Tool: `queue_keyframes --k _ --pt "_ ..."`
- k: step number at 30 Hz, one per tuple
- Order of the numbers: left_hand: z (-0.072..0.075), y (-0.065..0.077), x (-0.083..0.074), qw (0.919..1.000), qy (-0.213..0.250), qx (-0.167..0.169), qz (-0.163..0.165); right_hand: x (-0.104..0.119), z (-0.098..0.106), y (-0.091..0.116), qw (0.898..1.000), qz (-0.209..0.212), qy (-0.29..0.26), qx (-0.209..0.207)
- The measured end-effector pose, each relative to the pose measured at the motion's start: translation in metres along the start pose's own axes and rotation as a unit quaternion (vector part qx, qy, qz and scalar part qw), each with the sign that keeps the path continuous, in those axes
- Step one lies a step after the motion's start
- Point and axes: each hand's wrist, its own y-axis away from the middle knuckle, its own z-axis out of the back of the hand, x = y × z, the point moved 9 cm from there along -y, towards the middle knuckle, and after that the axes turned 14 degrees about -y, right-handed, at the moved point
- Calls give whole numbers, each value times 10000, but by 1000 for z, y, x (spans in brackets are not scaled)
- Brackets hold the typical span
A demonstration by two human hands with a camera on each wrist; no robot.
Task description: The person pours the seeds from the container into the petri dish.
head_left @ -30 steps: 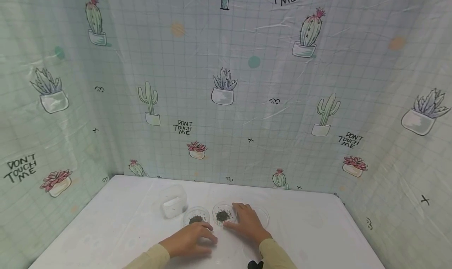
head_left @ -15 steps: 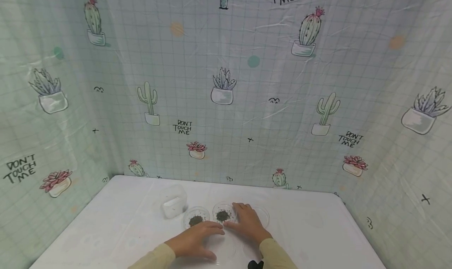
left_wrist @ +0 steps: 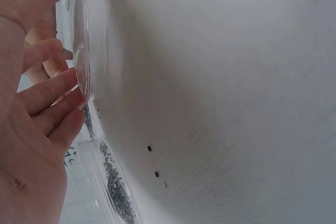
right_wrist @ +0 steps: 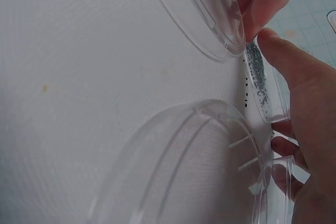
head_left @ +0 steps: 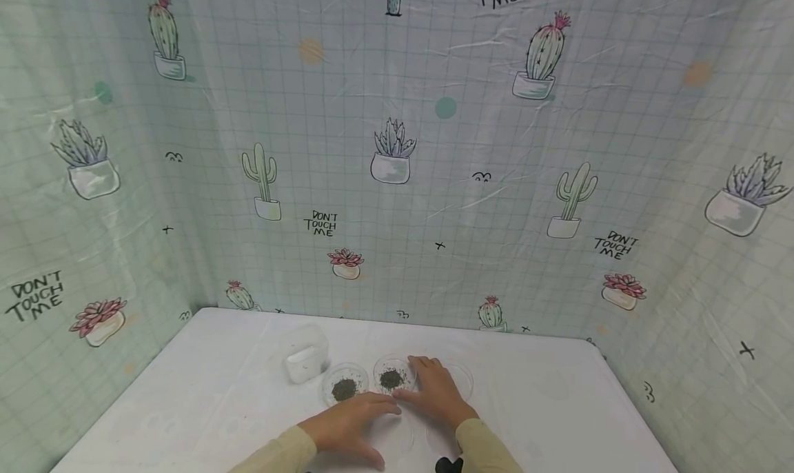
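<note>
My right hand (head_left: 437, 390) spans a clear petri dish (head_left: 393, 364) with a heap of dark grains; the thumb is at its near edge and the fingers at its far right side. In the right wrist view the thumb (right_wrist: 275, 45) meets that dish's rim. My left hand (head_left: 347, 423) holds another clear petri dish (head_left: 406, 435) at the front, with fingers on the far side and thumb on the near side. In the left wrist view the fingertips (left_wrist: 71, 74) touch that dish's rim (left_wrist: 97, 51). A second grain-filled dish (head_left: 330, 375) stands beyond my left hand.
A clear plastic container (head_left: 313, 342) stands at back left. One clear dish (head_left: 466, 380) lies behind my right hand, another clear dish (right_wrist: 178, 156) near its wrist. A black heart-shaped piece (head_left: 449, 465) shows at the front. Some loose dark grains (left_wrist: 149, 149) lie on the white table (head_left: 558, 404).
My left hand has moved right and slightly nearer, from in front of the left grain dish to around the clear front dish. My right hand has stayed at its grain dish.
</note>
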Motion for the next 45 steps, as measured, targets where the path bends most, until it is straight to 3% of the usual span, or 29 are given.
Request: queue_keyframes --k 6,14,18,25,33,45 --pt "0 -2 -2 9998 -176 -33 -81 0 1 0 10000 -47 42 12" --pt "6 1 -1 9999 -50 27 -162 0 1 2 9999 -103 -78 8" --pt "10 3 5 9997 122 219 81 0 2 1 10000 23 83 4" --pt "24 1 14 9987 266 87 420 -2 0 1 9999 69 123 74" --pt "30 -2 37 9913 19 187 1302 -2 0 0 9996 235 136 68" --pt "34 -12 39 9859 -575 -151 1562 1 0 2 9997 223 17 109"
